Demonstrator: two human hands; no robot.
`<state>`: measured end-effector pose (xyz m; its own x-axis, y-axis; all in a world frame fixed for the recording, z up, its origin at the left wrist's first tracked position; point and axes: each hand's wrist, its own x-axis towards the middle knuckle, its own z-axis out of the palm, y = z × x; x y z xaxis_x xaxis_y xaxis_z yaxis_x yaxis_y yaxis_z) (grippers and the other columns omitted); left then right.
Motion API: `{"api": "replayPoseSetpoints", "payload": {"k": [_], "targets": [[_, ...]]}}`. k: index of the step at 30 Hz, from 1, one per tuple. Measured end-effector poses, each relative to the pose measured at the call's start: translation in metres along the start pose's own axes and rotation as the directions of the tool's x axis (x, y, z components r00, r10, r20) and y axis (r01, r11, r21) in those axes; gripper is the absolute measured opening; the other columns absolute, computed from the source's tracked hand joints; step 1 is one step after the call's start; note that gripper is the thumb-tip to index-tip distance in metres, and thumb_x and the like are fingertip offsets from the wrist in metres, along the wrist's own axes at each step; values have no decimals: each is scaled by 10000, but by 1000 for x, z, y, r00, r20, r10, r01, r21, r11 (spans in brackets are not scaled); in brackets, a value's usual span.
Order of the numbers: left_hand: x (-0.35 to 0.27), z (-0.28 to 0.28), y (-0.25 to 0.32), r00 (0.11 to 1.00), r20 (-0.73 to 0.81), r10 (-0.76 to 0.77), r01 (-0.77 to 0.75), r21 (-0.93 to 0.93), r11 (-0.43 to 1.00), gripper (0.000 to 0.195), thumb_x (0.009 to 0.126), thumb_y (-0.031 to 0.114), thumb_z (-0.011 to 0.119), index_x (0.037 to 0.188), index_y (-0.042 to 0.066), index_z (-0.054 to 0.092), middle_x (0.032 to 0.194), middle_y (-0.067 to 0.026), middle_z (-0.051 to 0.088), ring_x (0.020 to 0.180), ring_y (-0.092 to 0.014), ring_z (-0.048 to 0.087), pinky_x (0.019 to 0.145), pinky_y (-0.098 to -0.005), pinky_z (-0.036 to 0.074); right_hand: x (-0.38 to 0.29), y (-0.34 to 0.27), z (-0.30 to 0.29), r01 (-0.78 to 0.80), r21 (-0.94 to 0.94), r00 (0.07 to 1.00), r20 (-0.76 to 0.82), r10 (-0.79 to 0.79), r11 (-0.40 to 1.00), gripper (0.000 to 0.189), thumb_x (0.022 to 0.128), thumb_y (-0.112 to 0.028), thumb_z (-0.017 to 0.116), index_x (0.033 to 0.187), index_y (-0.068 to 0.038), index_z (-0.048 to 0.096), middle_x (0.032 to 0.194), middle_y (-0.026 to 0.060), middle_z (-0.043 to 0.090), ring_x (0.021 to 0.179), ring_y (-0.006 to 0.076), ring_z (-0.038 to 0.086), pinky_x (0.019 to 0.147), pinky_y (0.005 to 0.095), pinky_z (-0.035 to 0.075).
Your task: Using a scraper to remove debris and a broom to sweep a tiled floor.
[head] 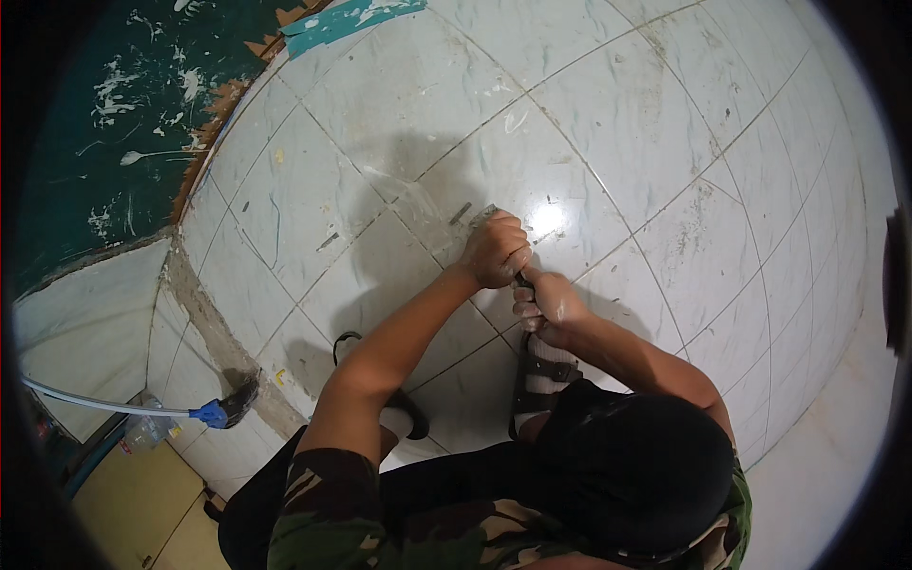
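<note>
Both my hands are closed around one scraper-like hand tool (524, 280) with a dark handle. My left hand (496, 249) wraps its forward part, low over the white tiled floor (442, 92). A grey, flat end (484, 212) shows just past the left knuckles; the rest of that end is hidden. Close behind, my right hand (554, 299) grips the handle, its thumb almost touching the left hand. Pale dust or paint marks the right fingers. Dark fragments (461, 213) lie on the tile beside the left hand, with a whitish smear nearby.
Sandalled feet (545, 377) stand just behind the hands. At left, a broom (209, 413) with a blue collar leans near a clear plastic bottle (149, 425). A dark green surface (142, 142) spattered with white borders the tiles. A teal strip (349, 25) lies at the top.
</note>
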<state>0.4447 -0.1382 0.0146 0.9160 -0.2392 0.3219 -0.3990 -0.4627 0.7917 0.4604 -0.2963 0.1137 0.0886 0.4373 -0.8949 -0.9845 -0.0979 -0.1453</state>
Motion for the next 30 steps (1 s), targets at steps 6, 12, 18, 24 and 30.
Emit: {"api": "replayPoseSetpoints", "payload": {"k": [6, 12, 18, 24, 30], "targets": [[-6, 16, 17, 996, 80, 43, -32, -138, 990, 283, 809, 200, 495, 578, 61, 409, 593, -101, 434, 627, -298, 473, 752, -424, 432, -25, 20, 11, -85, 168, 984, -141, 110, 982, 327, 1046, -373, 455, 822, -136, 443, 634, -42, 371, 491, 93, 328, 429, 283, 267], [20, 8, -3, 997, 28, 72, -70, -84, 994, 278, 806, 204, 501, 574, 70, 426, 590, -100, 447, 618, -299, 467, 739, -415, 432, -5, -3, 6, 50, 143, 998, -49, -43, 988, 308, 1067, -343, 399, 834, -142, 414, 638, -52, 322, 487, 86, 279, 410, 268, 241], [23, 13, -1, 994, 64, 87, -79, -115, 990, 276, 802, 209, 502, 573, 72, 434, 588, -97, 447, 613, -303, 465, 730, -410, 429, -16, -2, 15, -10, 117, 980, -195, 33, 993, 316, 1071, -346, 390, 822, -152, 399, 644, -51, 320, 495, 88, 284, 424, 264, 250], [9, 25, 14, 997, -12, 78, -79, -165, 983, 261, 787, 206, 519, 568, 75, 463, 591, -94, 467, 628, -297, 494, 734, -412, 435, -32, 2, 13, -44, 126, 975, -210, 71, 991, 314, 1062, -351, 405, 833, -137, 423, 636, -45, 329, 491, 94, 291, 438, 269, 253], [30, 6, -19, 994, 17, 111, -110, -49, 993, 228, 751, 193, 547, 564, 71, 501, 595, -89, 516, 636, -307, 519, 741, -415, 453, 6, -11, 3, 88, 125, 995, -52, -82, 988, 372, 1045, -403, 460, 841, -92, 473, 656, -9, 396, 490, 119, 343, 443, 299, 285]]}}
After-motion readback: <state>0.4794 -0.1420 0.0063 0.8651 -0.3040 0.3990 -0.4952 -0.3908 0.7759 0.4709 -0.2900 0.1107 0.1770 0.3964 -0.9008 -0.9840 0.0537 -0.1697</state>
